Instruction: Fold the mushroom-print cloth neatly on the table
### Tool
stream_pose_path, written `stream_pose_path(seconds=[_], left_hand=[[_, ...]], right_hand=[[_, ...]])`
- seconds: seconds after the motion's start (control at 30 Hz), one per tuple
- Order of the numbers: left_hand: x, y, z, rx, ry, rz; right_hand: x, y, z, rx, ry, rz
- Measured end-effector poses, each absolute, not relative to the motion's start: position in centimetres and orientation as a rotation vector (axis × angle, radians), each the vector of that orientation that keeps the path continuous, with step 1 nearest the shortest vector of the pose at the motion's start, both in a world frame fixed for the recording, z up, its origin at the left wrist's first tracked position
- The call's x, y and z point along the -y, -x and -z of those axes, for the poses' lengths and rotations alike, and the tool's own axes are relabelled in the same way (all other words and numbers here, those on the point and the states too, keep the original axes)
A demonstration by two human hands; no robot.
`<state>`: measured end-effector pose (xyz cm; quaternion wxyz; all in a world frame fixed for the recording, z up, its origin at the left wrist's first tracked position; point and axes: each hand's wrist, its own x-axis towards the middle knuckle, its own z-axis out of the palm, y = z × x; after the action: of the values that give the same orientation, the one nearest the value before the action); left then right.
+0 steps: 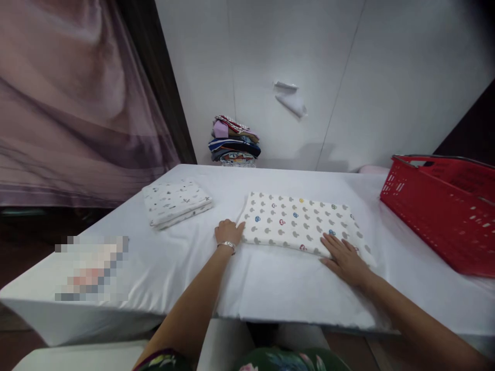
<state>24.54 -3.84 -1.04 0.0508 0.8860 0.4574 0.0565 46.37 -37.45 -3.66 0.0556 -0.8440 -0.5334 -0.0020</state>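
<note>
A white cloth printed with grey and coloured mushrooms [288, 219] lies folded into a long rectangle on the white-covered table [270, 288]. At its left edge is my left hand [229, 234], a bracelet on the wrist; its fingers are curled and the thumb presses on the cloth's corner. My right hand [343, 258] rests flat over the cloth's near right part, fingers stretched out. Farther left sits a second white cloth with small dark prints [178, 202], folded into a thicker bundle, with neither hand on it.
A red plastic basket [441, 211] stands on the table's right side. Behind the far edge rises a stack of folded fabrics [235, 141] against the pale wall. A pinkish curtain [77, 103] hangs at the left. Something pixelated [91, 270] lies near the left front.
</note>
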Motion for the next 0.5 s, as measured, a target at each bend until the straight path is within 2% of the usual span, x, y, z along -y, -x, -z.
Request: stream_pose_path(seconds=[0.13,0.2,0.3,0.4,0.5], left_hand=[[4.2,-24.8,0.2,-1.393,-2.669,-0.139],[5.3,-26.2,-0.5,-1.341,-2.683,-0.288],[6.9,-29.7,-1.1,-0.992,-2.8,-0.5],[6.4,-32.7,-0.7,-0.754,-2.863,-0.346],[3.9,-33.5,0.6,-0.919,-2.778,-0.037]], right_hand=[[37.6,-46.2,2.9,1.569,2.589,-0.192],[36.4,-46.2,1.8,1.548,2.576,-0.186],[33.0,-46.8,0.3,1.557,2.532,-0.082],[30.1,-49.6,0.2,1.525,2.577,-0.03],[30.0,-53.8,1.7,1.26,2.808,-0.054]])
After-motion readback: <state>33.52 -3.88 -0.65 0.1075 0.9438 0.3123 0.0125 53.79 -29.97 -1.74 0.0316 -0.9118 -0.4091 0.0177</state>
